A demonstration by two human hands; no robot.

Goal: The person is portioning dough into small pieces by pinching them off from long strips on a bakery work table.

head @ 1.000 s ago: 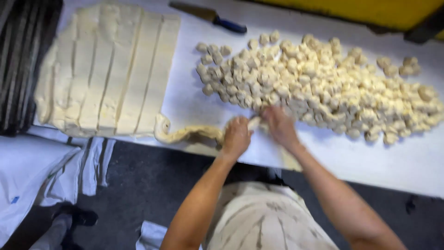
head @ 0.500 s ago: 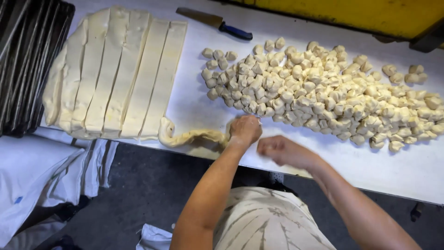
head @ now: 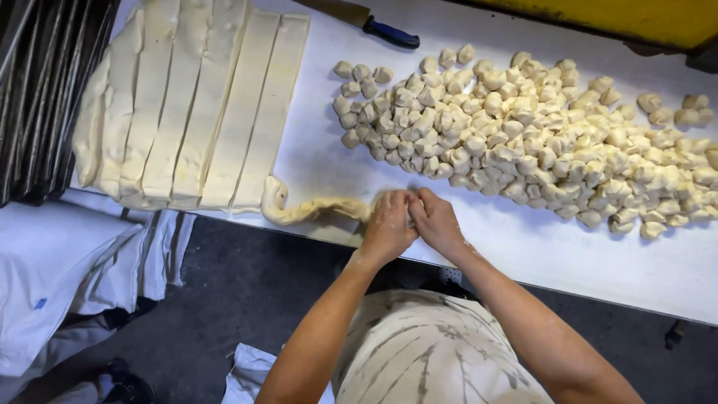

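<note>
right hand (head: pixel 437 221) back beside left hand (head: pixel 389 224), both now pinching the dough rope (head: pixel 314 210) end

The dough rope (head: pixel 318 210) pinched between the left hand (head: pixel 389 228) and right hand (head: pixel 436 222) looks soft, matt and pale, dusted with flour. Beside it, the cut dough strips (head: pixel 198 105) are smooth and slightly satiny. The dough pieces (head: pixel 523 135) beyond the rope look matt and lumpy. The table (head: pixel 568 247) under the rope is smooth, white, faintly glossy. The knife (head: pixel 374 22) beyond the strips has a glossy dark plastic handle.
</note>
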